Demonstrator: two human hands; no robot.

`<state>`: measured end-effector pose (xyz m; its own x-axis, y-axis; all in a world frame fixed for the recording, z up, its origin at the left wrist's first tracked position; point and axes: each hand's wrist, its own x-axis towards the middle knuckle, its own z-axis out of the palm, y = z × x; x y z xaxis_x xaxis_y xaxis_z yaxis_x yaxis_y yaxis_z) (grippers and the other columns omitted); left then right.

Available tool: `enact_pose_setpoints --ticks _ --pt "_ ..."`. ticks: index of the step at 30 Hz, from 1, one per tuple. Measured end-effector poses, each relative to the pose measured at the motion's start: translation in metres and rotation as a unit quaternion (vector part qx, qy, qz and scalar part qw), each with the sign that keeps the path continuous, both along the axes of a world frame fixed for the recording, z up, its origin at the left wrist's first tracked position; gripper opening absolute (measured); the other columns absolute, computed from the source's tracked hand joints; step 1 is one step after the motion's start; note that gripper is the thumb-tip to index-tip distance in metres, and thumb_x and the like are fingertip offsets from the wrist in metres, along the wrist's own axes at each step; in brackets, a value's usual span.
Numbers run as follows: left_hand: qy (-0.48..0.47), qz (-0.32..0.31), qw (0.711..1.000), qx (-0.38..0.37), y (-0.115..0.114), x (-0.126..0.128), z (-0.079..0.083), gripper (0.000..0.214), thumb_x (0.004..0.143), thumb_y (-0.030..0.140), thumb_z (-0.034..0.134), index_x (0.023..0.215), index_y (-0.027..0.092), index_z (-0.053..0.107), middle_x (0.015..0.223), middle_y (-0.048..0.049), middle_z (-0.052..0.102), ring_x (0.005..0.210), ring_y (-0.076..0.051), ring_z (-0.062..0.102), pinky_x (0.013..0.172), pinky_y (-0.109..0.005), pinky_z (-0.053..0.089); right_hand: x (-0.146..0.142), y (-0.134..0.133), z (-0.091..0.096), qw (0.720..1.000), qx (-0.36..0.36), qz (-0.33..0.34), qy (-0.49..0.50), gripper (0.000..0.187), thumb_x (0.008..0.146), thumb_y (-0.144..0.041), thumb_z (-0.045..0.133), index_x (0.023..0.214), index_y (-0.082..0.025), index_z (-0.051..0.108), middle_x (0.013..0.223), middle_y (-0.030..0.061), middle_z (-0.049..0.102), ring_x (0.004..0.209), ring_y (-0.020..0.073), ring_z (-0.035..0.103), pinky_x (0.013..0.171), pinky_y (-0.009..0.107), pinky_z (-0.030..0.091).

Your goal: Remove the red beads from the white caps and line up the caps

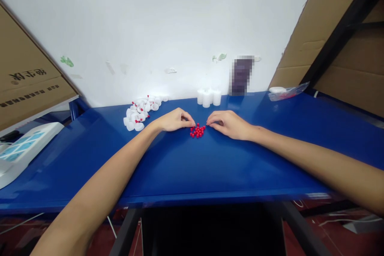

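Observation:
A small heap of red pieces (197, 131), like little caps or beads, lies on the blue table (192, 168) between my hands. My left hand (177, 120) is at the heap's left edge, its thumb and fingers drawn together in a pinch by the nearest pieces. Just right of the heap, my right hand (228, 124) has its fingertips and thumb brought close together. Whatever either pinch may hold is too small to make out. Behind the heap stand several white cylinders (206, 99), upright and close together.
White cup-like caps (138, 113) with some red bits among them are strewn at the left back. A clear plastic bag (288, 93) and a white oval item (277, 90) lie at the right back. A white power strip (28, 150) sits far left; cardboard (27, 64) flanks the table.

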<state>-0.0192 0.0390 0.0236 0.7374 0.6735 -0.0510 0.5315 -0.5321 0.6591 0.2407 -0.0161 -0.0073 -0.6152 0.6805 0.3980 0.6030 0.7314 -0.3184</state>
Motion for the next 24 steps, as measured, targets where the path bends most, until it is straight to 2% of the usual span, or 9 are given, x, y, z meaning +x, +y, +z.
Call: enact_pose_setpoints --ticks 4,7,13,24 --pt "0.002 0.002 1.000 -0.001 -0.002 0.002 0.000 0.032 0.085 0.046 0.065 0.089 0.016 0.074 0.081 -0.0026 0.069 0.070 -0.012 0.056 0.064 -0.025 0.039 0.000 0.000 0.000 1.000 0.003 -0.003 0.003 0.023 0.092 -0.018 0.052 0.100 -0.023 0.074 0.105 0.0041 0.074 0.093 0.0197 0.068 0.082 0.032 0.050" --pt "-0.012 0.022 1.000 0.015 -0.006 0.007 -0.001 0.036 0.085 0.052 0.062 0.081 0.016 0.063 0.073 -0.0001 0.060 0.063 -0.011 0.048 0.060 -0.025 0.034 0.000 -0.002 0.001 1.000 -0.003 -0.001 -0.004 0.022 0.092 -0.018 0.052 0.099 -0.022 0.072 0.103 0.0033 0.074 0.091 0.0188 0.068 0.079 0.030 0.049" --pt "0.031 0.088 0.992 0.089 -0.012 0.021 -0.003 0.042 0.079 0.059 0.063 0.079 0.020 0.048 0.074 0.0013 0.057 0.065 -0.013 0.048 0.061 -0.027 0.034 -0.002 -0.004 0.002 0.999 -0.015 -0.037 -0.005 0.013 0.090 -0.021 0.056 0.097 -0.021 0.067 0.081 -0.0002 0.072 0.063 0.0134 0.061 0.063 0.026 0.041" --pt "0.098 0.111 0.985 0.087 -0.015 0.031 0.002 0.042 0.074 0.057 0.067 0.072 0.021 0.046 0.067 0.0022 0.055 0.061 -0.014 0.045 0.061 -0.028 0.032 -0.003 -0.003 0.001 1.000 0.000 -0.022 0.002 0.020 0.091 -0.024 0.056 0.098 -0.020 0.075 0.093 0.0062 0.072 0.071 0.0161 0.062 0.067 0.029 0.047"
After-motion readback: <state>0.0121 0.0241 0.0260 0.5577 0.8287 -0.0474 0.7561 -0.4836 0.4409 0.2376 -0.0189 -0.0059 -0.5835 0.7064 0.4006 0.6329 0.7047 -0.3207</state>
